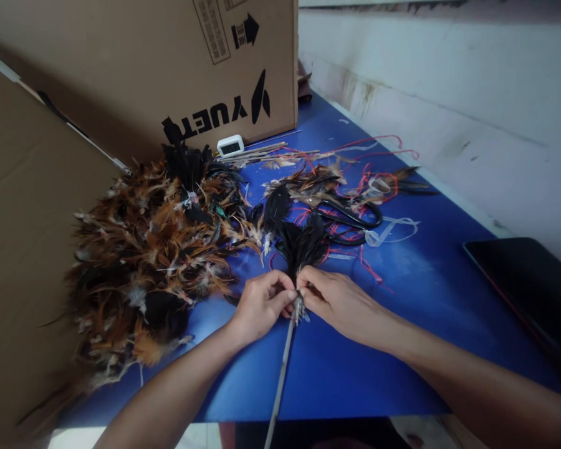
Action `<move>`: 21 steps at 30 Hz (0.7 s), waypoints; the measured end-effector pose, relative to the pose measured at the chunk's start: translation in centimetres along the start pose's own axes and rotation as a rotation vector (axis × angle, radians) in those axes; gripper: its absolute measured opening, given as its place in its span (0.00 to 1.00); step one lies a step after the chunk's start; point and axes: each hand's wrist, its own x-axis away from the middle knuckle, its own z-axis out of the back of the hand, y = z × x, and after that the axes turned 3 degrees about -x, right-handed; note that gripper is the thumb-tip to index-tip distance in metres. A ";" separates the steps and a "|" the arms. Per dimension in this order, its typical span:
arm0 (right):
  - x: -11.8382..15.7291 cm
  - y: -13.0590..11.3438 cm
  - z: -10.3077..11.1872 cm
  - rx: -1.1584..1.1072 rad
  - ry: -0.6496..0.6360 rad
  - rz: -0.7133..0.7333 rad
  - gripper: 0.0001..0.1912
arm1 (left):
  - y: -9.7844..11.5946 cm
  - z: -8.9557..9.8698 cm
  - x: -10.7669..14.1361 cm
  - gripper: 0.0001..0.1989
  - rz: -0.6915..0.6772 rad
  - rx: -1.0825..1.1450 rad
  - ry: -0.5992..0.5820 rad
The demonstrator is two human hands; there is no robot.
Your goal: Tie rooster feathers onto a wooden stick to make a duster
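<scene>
My left hand (266, 302) and my right hand (330, 302) meet near the front of the blue table. Between them is a bunch of black feathers (302, 243), its pale quill ends pointing toward me. A thin stick (283, 380) runs from the bunch down past the table's front edge. My left thumb and fingers close round the quills at the stick's upper end. Pinched from the right side, the same spot lies under my right fingertips; whether they hold a thread there is hidden.
A large heap of brown and black feathers (154, 249) lies on the left against cardboard boxes (224, 75). Black-handled scissors (355, 218), red string (369, 268) and a clear plastic strip (393, 231) lie beyond my hands. Thin sticks (262, 151) and a small white timer (230, 146) sit behind. A phone (528, 287) rests at right.
</scene>
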 end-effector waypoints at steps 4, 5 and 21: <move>0.1 -0.1 -0.1 0.003 0.004 -0.009 0.06 | -0.1 0.3 -0.2 0.08 0.039 0.005 -0.013; 0.1 0.0 -0.2 0.011 0.004 -0.010 0.06 | -0.1 0.4 -0.3 0.08 0.044 0.007 -0.017; 0.5 1.8 -1.7 0.346 0.158 0.354 0.09 | 0.9 0.9 -0.8 0.14 0.156 0.247 -0.049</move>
